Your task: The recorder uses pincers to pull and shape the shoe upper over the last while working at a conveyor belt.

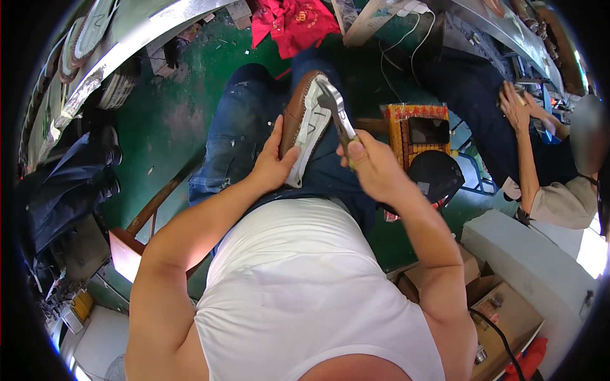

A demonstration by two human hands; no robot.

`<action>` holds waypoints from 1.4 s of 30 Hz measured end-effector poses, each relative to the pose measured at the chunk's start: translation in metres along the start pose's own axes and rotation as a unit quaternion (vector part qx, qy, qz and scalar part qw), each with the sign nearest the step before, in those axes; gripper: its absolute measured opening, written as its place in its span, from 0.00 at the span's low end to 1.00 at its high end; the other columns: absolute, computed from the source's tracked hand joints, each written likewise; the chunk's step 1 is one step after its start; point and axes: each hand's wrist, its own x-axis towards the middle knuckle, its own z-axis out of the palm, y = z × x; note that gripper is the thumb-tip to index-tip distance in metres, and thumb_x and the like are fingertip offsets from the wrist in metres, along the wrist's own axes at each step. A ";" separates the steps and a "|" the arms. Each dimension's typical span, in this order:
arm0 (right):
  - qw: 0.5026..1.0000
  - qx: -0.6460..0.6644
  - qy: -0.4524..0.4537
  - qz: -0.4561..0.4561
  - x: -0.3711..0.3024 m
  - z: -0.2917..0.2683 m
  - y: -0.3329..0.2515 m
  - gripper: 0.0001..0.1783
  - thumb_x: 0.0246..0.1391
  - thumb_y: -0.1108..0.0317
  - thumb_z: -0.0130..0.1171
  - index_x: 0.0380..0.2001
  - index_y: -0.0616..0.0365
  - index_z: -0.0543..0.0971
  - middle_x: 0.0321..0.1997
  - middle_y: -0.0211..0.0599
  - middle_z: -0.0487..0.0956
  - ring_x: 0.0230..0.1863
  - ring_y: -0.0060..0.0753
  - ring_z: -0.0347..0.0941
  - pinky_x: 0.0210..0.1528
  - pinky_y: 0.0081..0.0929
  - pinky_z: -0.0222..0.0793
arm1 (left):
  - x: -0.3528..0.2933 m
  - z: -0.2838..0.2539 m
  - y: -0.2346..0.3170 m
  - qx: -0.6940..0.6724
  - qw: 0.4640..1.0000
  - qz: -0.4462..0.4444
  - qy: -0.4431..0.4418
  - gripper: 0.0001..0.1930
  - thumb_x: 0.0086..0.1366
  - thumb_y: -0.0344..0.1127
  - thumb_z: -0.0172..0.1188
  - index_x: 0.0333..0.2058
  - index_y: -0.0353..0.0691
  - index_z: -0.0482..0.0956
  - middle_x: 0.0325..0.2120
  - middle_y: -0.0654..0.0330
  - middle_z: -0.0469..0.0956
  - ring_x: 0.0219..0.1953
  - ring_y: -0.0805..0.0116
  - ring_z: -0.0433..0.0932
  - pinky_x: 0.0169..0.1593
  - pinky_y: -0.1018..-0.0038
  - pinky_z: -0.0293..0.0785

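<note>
The right hand is closing in a fist around the handles of a pair of metal pincers, thumb riding on top; the pincer head is sitting against the upper edge of a brown shoe, at the toe end, where the leather meets the pale underside; whether the jaws are actually biting the leather or only resting on it cannot be told from this angle. The left hand is wrapping the side of the shoe, fingers clamped along the brown upper and thumb pressing near the heel end, holding it sole-up over the lap, above the thighs in blue jeans.

From here the likeliest slip, as a judgement, is the pincers coming off the edge under a hard pull; the tool would then be swinging toward the left hand, whose thumb is lying close beside the working line; a pinch or a scrape on the leather could follow. The shoe is resting on nothing firmer than the knees, so a twist of the wrist could be rolling it out of the left hand's hold and down to the green floor.

Further out, a dark round object and an orange crate are standing just beside the right knee; another person's hand is working at the worktop well apart on the right; a cardboard box is sitting behind the right elbow.
</note>
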 end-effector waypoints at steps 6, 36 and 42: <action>0.975 -0.211 -0.066 -0.015 0.016 0.015 0.055 0.18 0.66 0.58 0.46 0.34 0.64 0.73 0.28 0.51 0.78 0.30 0.54 0.77 0.37 0.40 0.71 | 0.008 -0.023 -0.003 0.040 0.996 0.045 -0.063 0.50 0.62 0.34 0.65 0.72 0.41 0.35 0.67 0.49 0.56 0.68 0.63 0.57 0.67 0.71 0.55; 0.953 0.252 -0.082 0.150 0.069 -0.011 0.079 0.24 0.70 0.54 0.39 0.42 0.67 0.73 0.34 0.41 0.81 0.29 0.29 0.79 0.28 0.22 0.69 | 0.212 -0.441 0.329 0.664 0.587 0.110 0.449 0.34 0.63 0.52 0.55 0.65 0.46 0.60 0.61 0.47 0.67 0.62 0.45 0.67 0.65 0.61 0.63; 0.953 0.253 -0.080 0.149 0.064 0.000 0.089 0.23 0.71 0.57 0.38 0.41 0.68 0.74 0.32 0.42 0.80 0.29 0.31 0.79 0.33 0.26 0.74 | 0.163 -0.531 0.276 0.439 0.794 -0.123 0.401 0.40 0.60 0.54 0.63 0.66 0.41 0.61 0.55 0.45 0.74 0.53 0.52 0.77 0.58 0.61 0.70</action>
